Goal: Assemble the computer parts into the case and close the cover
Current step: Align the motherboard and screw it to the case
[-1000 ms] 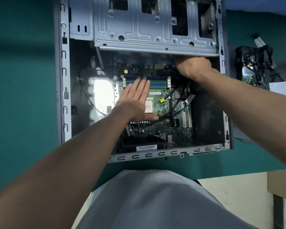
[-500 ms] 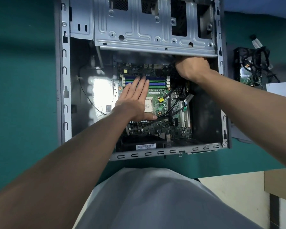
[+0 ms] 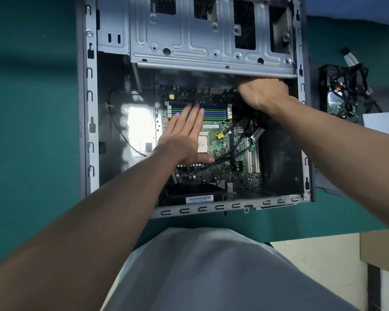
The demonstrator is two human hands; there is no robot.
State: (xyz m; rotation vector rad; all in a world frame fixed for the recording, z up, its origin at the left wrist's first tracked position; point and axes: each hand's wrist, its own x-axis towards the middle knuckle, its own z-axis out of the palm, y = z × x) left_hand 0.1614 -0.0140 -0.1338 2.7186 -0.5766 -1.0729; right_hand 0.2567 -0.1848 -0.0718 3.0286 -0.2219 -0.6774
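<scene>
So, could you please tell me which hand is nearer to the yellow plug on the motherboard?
Left. The left hand lies flat just beside the yellow plug; the right hand is farther up, under the drive cage.

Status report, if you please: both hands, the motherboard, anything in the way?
Left hand flat on motherboard. Right hand at its far corner, fingers hidden under drive cage. Black cables cross the board; case open.
</scene>
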